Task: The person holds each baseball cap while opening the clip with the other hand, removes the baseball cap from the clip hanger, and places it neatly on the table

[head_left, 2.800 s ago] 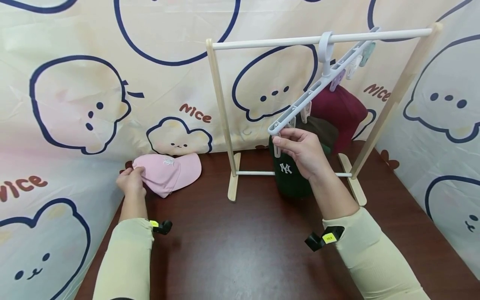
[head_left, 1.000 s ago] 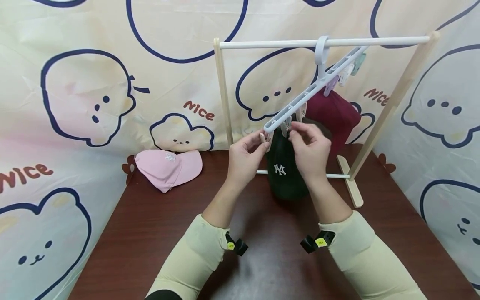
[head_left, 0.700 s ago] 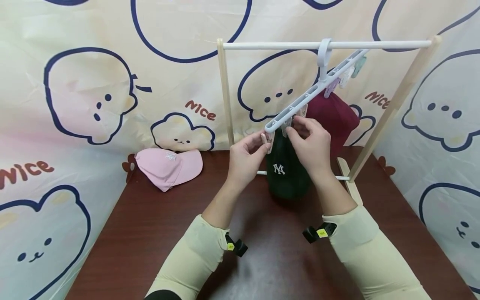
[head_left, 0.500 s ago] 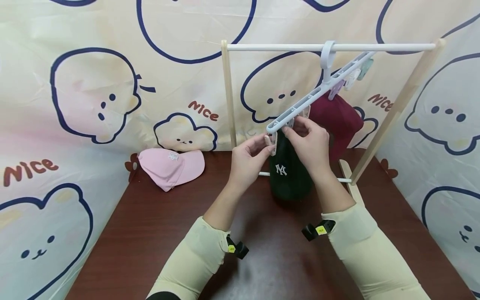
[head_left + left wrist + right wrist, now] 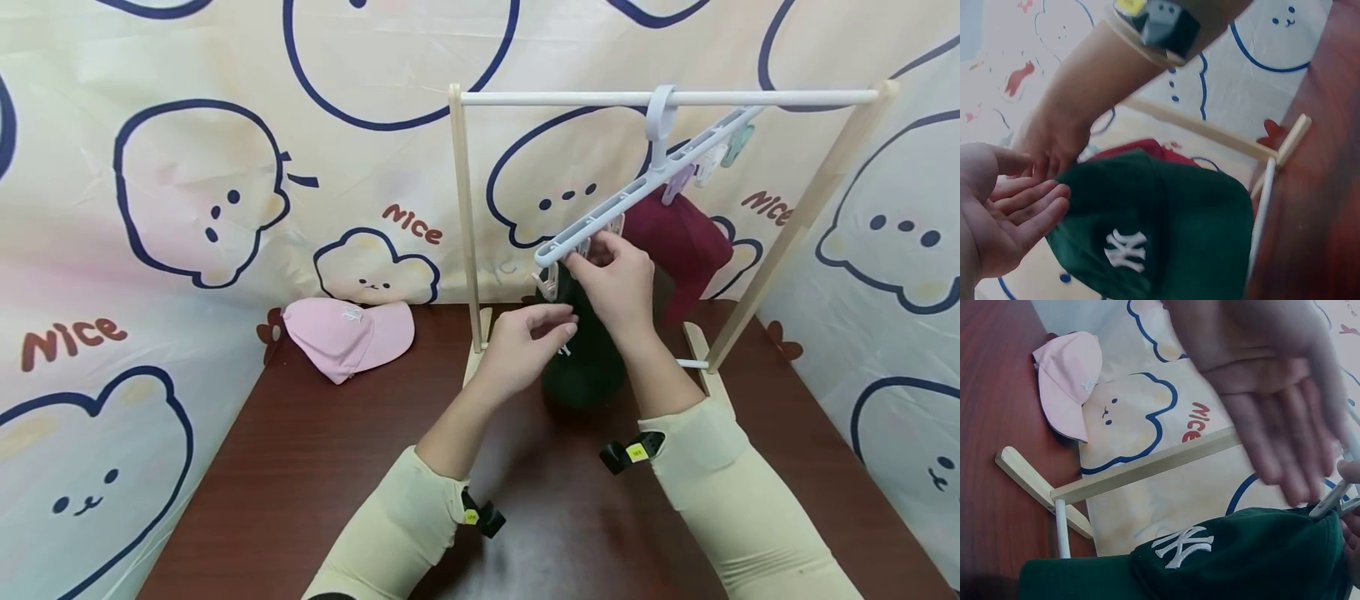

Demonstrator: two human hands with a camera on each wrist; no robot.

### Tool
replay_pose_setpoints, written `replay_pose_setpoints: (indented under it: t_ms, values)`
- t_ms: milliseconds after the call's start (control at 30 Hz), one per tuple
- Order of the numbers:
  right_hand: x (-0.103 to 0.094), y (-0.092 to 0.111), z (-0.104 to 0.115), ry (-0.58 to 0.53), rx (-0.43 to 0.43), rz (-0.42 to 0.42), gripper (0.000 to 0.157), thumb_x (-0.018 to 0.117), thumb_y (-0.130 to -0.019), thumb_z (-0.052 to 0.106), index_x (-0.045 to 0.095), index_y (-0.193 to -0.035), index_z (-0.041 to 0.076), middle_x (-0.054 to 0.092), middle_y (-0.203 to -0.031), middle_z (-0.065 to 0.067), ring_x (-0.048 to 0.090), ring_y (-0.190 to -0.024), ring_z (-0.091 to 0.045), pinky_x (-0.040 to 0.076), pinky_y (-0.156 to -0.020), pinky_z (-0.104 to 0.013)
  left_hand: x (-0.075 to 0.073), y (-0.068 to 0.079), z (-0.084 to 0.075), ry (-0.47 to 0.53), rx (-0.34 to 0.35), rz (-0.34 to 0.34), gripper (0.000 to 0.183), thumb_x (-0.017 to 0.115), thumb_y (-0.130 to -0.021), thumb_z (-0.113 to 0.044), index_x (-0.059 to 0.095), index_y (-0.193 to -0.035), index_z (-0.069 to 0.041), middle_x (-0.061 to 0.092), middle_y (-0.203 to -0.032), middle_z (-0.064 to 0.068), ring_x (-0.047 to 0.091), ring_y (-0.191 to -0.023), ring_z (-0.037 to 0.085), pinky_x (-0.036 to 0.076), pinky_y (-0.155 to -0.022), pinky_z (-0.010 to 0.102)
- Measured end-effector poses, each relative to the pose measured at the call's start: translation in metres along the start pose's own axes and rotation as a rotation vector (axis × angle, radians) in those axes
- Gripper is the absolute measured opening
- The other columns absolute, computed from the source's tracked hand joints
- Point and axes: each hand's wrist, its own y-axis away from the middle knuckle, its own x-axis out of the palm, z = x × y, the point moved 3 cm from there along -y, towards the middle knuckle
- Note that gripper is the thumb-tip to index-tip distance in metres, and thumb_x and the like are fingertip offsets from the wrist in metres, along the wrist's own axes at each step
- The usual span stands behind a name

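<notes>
A pale blue clip hanger [image 5: 611,210] hangs slantwise from the rack's top bar. My right hand [image 5: 622,287] pinches a grey clip [image 5: 1330,505] near the hanger's close end, at the upper edge of a dark green cap [image 5: 1210,215] with a white NY emblem. The cap hangs beneath that clip. My left hand [image 5: 525,346] is just below the hanger's end clip [image 5: 549,285], in front of the cap; in the left wrist view its palm shows and its fingers are loosely extended, holding nothing. A maroon cap [image 5: 678,242] hangs farther back, under a purple clip [image 5: 677,183].
A pink cap [image 5: 348,335] lies on the brown table [image 5: 360,450] at the back left, against the printed backdrop. The wooden rack's left post [image 5: 467,217] and right post [image 5: 802,217] flank the hanger. White and green clips hang at its far end.
My left hand left the pink cap, pinched the hanger's end clip, then released it and dropped slightly lower. My right hand moved from the end clip to the clip behind it.
</notes>
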Motion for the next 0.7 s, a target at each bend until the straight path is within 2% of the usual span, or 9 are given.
replay_pose_setpoints:
  t_ms: [133,267,400,633,700]
  values:
    - [0.000,-0.001,0.000,0.012,-0.006,-0.028,0.031,0.070,-0.081,0.039,0.072,-0.091,0.009,0.063,-0.068,-0.006,0.051,-0.063,-0.014,0.043,-0.057,-0.027,0.006,-0.004,-0.017,-0.073,0.056,-0.046,0.039,0.062,-0.091,-0.024,0.058,-0.128,-0.010,0.065,-0.119,0.003,0.063,-0.103,0.007,0.051,-0.085,0.020]
    - [-0.002,-0.002,0.002,0.035,-0.022,-0.029,0.032,0.069,-0.081,0.039,0.073,-0.091,0.008,0.068,-0.075,-0.007,0.057,-0.067,-0.014,0.047,-0.061,-0.028,0.010,-0.008,-0.028,-0.194,0.102,-0.094,0.048,0.062,-0.091,-0.024,0.050,-0.136,-0.011,0.056,-0.133,0.001,0.058,-0.114,0.011,0.048,-0.090,0.020]
    - [-0.004,-0.002,0.004,0.055,-0.041,0.006,0.036,0.067,-0.083,0.040,0.072,-0.096,0.007,0.071,-0.082,-0.007,0.061,-0.072,-0.015,0.051,-0.067,-0.031,0.012,-0.009,-0.029,-0.250,0.144,-0.127,0.051,0.061,-0.091,-0.022,0.046,-0.138,-0.011,0.050,-0.140,0.001,0.055,-0.119,0.013,0.047,-0.094,0.023]
    - [-0.008,-0.008,0.007,0.042,-0.064,0.117,0.034,0.061,-0.089,0.039,0.071,-0.099,0.009,0.065,-0.072,-0.007,0.052,-0.064,-0.016,0.046,-0.060,-0.032,0.009,-0.010,-0.027,-0.296,0.192,-0.187,0.055,0.059,-0.092,-0.022,0.042,-0.141,-0.006,0.046,-0.143,0.008,0.056,-0.119,0.021,0.044,-0.099,0.028]
    - [-0.008,-0.010,0.005,0.026,-0.050,0.153,0.036,0.060,-0.089,0.041,0.071,-0.103,0.010,0.066,-0.074,-0.006,0.053,-0.065,-0.015,0.047,-0.059,-0.031,0.007,-0.010,-0.027,-0.311,0.202,-0.199,0.055,0.059,-0.092,-0.022,0.041,-0.141,-0.005,0.045,-0.143,0.009,0.051,-0.125,0.020,0.042,-0.102,0.029]
